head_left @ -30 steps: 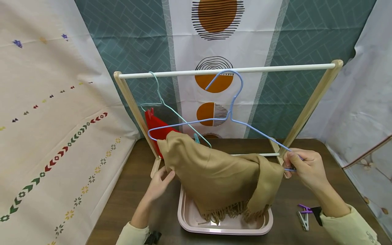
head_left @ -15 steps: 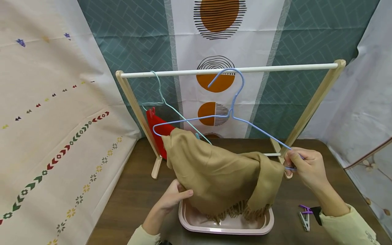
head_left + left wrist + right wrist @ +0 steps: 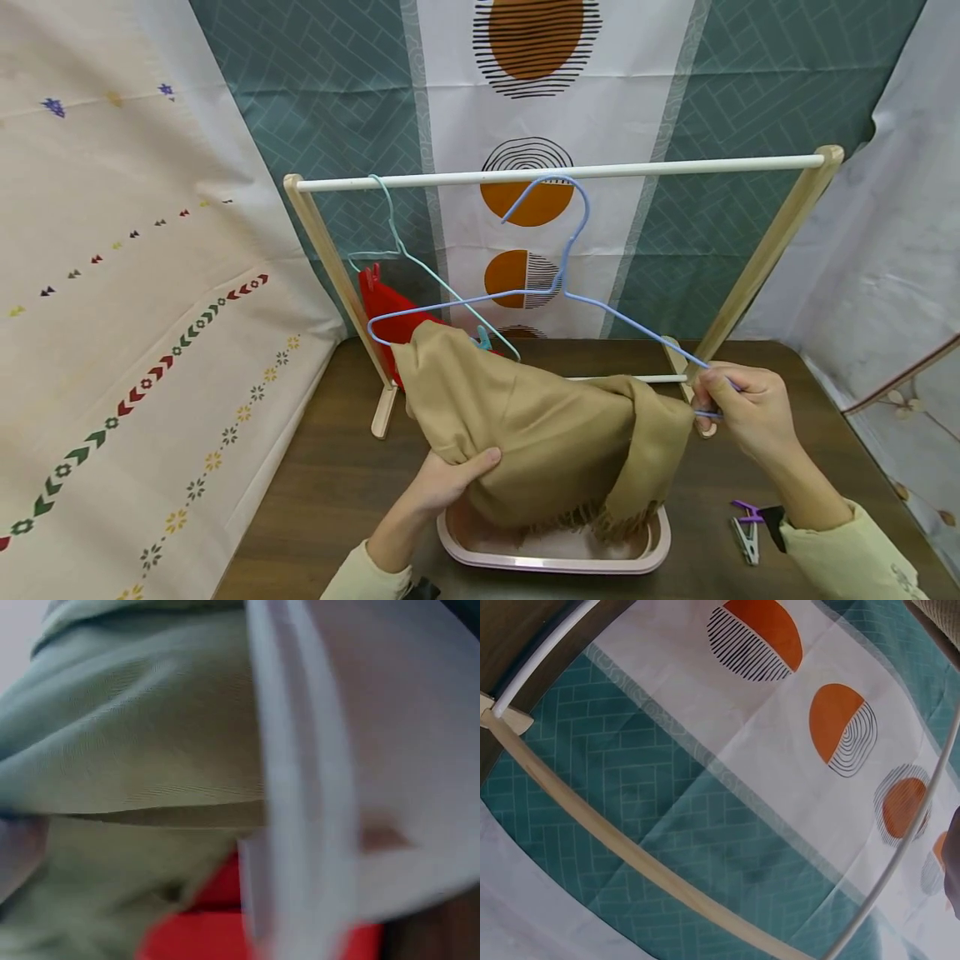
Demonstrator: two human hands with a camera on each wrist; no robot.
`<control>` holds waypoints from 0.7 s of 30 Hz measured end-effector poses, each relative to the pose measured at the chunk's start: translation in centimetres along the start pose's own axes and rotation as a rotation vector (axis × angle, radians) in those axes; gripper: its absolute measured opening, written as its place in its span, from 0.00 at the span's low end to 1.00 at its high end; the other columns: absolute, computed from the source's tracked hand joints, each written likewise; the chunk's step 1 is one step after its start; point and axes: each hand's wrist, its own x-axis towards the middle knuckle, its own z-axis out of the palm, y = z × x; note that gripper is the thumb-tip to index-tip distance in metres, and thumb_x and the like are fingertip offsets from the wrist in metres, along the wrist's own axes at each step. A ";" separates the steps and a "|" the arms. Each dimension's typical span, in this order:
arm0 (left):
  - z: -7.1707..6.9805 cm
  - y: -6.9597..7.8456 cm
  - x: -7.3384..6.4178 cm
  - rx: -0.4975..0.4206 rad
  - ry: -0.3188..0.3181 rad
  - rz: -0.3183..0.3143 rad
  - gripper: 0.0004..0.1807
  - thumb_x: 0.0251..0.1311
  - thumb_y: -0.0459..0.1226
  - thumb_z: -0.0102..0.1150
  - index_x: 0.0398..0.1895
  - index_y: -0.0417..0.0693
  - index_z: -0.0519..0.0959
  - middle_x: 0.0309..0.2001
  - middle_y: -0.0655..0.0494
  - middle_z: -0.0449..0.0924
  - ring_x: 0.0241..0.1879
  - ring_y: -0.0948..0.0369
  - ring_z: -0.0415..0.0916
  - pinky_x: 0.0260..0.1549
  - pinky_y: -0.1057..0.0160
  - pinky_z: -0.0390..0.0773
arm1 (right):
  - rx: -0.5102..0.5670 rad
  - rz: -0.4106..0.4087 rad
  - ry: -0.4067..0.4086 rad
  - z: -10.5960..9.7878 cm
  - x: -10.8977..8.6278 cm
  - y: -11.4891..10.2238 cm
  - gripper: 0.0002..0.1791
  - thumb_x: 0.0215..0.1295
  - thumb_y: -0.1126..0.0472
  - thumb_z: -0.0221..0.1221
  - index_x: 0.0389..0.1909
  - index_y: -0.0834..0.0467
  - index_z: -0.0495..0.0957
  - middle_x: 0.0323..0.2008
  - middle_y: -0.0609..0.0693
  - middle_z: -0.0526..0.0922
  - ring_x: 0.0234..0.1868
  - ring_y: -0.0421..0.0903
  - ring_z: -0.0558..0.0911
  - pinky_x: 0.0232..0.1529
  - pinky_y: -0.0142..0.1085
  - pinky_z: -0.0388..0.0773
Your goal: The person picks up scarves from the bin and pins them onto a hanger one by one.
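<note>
A tan fringed scarf [image 3: 540, 425] is draped over the lower bar of a blue hanger [image 3: 517, 292], its fringe hanging over the pink basin. My right hand [image 3: 750, 412] pinches the hanger's right end, holding it tilted in front of the rack. At the scarf's lower left, my left hand [image 3: 450, 482] grips the cloth, thumb in front and fingers hidden behind it. In the left wrist view the tan scarf [image 3: 150, 727] fills the left half. Only a blurred edge of the right hand [image 3: 952, 862] shows in the right wrist view.
A drying rack with a white rod [image 3: 675, 169] stands behind. From it hangs a mint hanger [image 3: 392, 223] with a red cloth [image 3: 386, 302]. Below the scarf is the pink basin [image 3: 555, 562]. Purple and grey clothespins [image 3: 746, 537] lie by the right forearm.
My left hand has moved right from the scarf's left edge and now has its thumb over the cloth. The hanger rose slightly, then dropped back. My right hand keeps its hold.
</note>
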 end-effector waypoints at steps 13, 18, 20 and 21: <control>-0.2 2.6 1.8 0.176 0.350 0.014 0.16 0.49 0.30 0.65 0.40 0.36 0.71 0.34 0.55 0.75 0.34 0.62 0.73 0.39 0.64 0.72 | -0.097 0.021 0.058 0.0 -0.5 0.0 0.20 0.60 0.82 0.42 0.14 0.66 0.72 0.12 0.49 0.73 0.09 0.39 0.71 0.08 0.30 0.64; -0.7 -0.4 1.8 0.103 0.363 -0.058 0.24 0.51 0.34 0.64 0.50 0.38 0.66 0.42 0.53 0.73 0.41 0.61 0.73 0.46 0.61 0.69 | -0.007 -0.021 0.073 0.2 -0.2 0.2 0.19 0.61 0.82 0.42 0.14 0.67 0.72 0.12 0.50 0.72 0.09 0.40 0.72 0.07 0.31 0.63; -0.7 -1.2 2.1 0.048 0.351 -0.045 0.26 0.51 0.34 0.63 0.52 0.38 0.65 0.44 0.52 0.73 0.43 0.60 0.72 0.48 0.60 0.69 | 0.002 -0.018 0.077 0.3 -0.1 0.2 0.19 0.61 0.81 0.42 0.14 0.67 0.72 0.12 0.50 0.72 0.10 0.40 0.72 0.07 0.31 0.62; -0.7 -1.5 2.2 0.020 0.350 -0.032 0.27 0.52 0.33 0.63 0.54 0.39 0.63 0.46 0.52 0.72 0.45 0.59 0.72 0.48 0.60 0.69 | -0.008 -0.009 0.081 0.3 -0.1 0.2 0.19 0.62 0.80 0.43 0.14 0.67 0.71 0.12 0.50 0.72 0.10 0.40 0.72 0.08 0.30 0.62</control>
